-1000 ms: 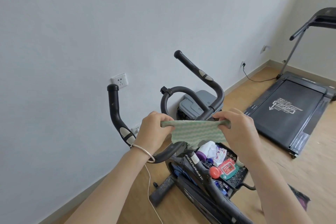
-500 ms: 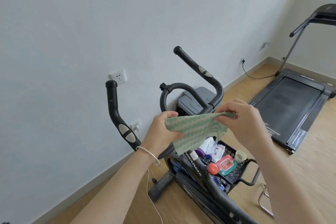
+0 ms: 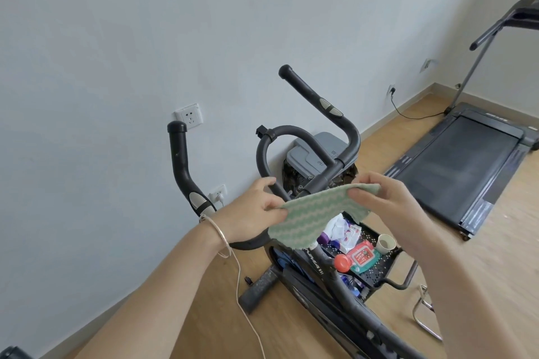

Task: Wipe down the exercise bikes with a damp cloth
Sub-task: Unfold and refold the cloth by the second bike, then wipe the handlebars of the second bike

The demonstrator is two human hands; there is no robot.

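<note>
A green and white zigzag cloth (image 3: 313,217) is stretched between both hands in front of the black exercise bike (image 3: 309,160). My left hand (image 3: 253,213) pinches the cloth's left edge. At the upper right corner my right hand (image 3: 385,198) pinches it between thumb and fingers. The cloth hangs just above the bike's central stem, below its curved handlebars. The bike's left grip (image 3: 180,160) and right grip (image 3: 315,96) rise toward the white wall. The lower frame (image 3: 344,294) runs down to the bottom edge.
A black perforated cart tray (image 3: 376,265) beside the bike holds a wipes pack, bottles and a paper cup. A grey bin (image 3: 318,154) stands against the wall behind the handlebars. A treadmill (image 3: 455,166) lies at right. A white cable (image 3: 248,309) trails over the wooden floor.
The cloth was held as a narrow folded band; my hands have spread it out into a wider sheet tilted up to the right. The view shifted slightly left.
</note>
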